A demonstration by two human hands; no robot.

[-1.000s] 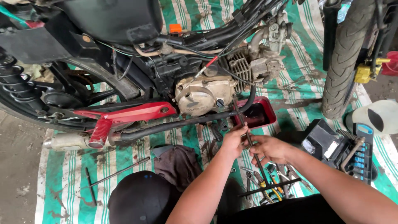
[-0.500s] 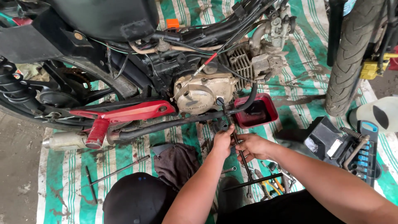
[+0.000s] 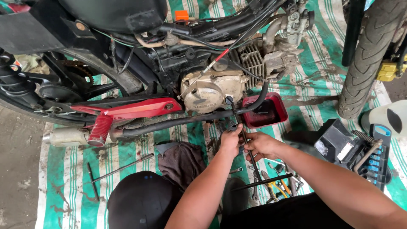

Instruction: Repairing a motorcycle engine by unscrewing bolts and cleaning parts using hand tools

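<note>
A motorcycle stands on a green-and-white striped tarp [image 3: 63, 178], its tan engine cover [image 3: 212, 89] facing me. A long black T-handle wrench [image 3: 250, 159] runs from the cover's lower right edge down toward me. Its socket end meets the engine. My left hand [image 3: 231, 139] grips the shaft just below the frame tube. My right hand [image 3: 259, 145] holds the same shaft right beside it, slightly lower. The crossbar of the wrench lies low, near my lap.
A red drain pan [image 3: 265, 111] sits under the engine's right side. The front tyre [image 3: 364, 55], a white jug [image 3: 388, 118] and an open black tool case [image 3: 360, 148] are at right. A second T-wrench [image 3: 118, 169], dark rag [image 3: 182, 161], black cap [image 3: 142, 203] and loose tools [image 3: 280, 183] lie near me.
Both hands have moved up and left toward the engine, carrying the T-handle wrench. Its tip now rests against the engine cover.
</note>
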